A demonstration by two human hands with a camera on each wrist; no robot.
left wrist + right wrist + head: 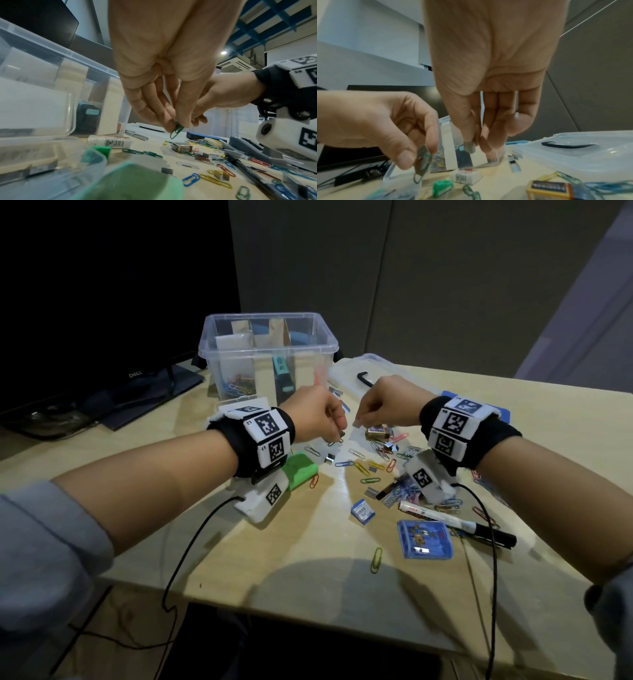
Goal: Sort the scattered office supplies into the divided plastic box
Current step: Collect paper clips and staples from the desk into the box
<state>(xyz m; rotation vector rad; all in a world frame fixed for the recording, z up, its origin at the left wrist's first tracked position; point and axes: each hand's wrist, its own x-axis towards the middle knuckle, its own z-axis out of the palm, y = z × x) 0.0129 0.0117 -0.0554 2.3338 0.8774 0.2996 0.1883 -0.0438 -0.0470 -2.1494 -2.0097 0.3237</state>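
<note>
Left hand (318,414) up over the table (308,546), thumb and fingertips (183,119) pinching a green clip (176,131) that hangs down from the grip; something small and grey seems pinched along with it, too blurred to name. Right hand (383,402) close beside it, not touching, thumb and forefinger pressed on a small grey block (470,146), likely a strip of staples; remaining fingers curled loosely in behind. Both hands hover just in front of the clear box (267,354), which stands at the table's far edge with card dividers inside. Left compartment holds a heap of coloured clips (239,383); a teal highlighter (282,373) stands in a middle one. Box lid (380,371) lies flat to the right of the box, black handle up. Below the hands, scattered on the table: loose clips (363,465) in blue, yellow, green, red, several short staple strips (371,492), and a small yellow carton (556,189). Nearer the left wrist, a green sharpener (442,188) and a green block (301,470). Toward the near right, a small blue-and-white packet (363,511), a blue plastic case (426,539), a marker (455,522) with black cap. A dark monitor (102,302) sits off the table's left side.
</note>
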